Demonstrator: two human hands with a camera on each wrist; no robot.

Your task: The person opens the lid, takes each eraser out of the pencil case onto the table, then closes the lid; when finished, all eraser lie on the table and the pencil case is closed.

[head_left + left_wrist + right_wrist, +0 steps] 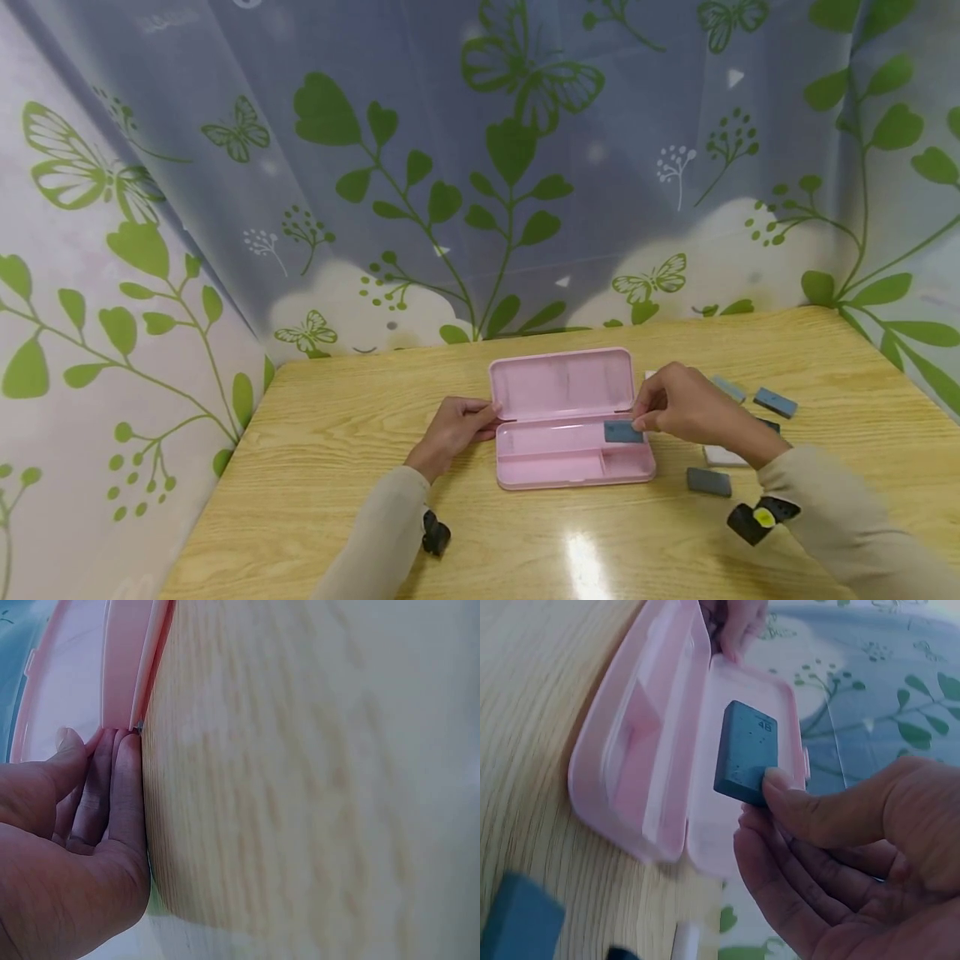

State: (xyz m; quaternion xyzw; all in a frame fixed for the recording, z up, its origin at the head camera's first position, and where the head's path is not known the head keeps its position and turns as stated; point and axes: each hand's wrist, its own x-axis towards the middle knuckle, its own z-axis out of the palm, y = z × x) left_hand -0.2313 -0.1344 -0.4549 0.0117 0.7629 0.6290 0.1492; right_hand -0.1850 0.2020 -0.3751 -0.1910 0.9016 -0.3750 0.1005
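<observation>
A pink pencil case lies on the table with its lid raised at the back. My left hand pinches the lid's left corner, thumb on the inner face and fingers behind, as the left wrist view shows. Between thumb and fingertips, my right hand grips one end of a blue-green eraser marked 4B. That eraser is held over the right part of the case, overlapping the long back compartment in the head view. A divider splits the front of the case into two compartments.
Right of the case, several more erasers lie scattered: a dark one nearest the front, a blue one farther back, a pale green one and a white one. A patterned curtain hangs behind the wooden table.
</observation>
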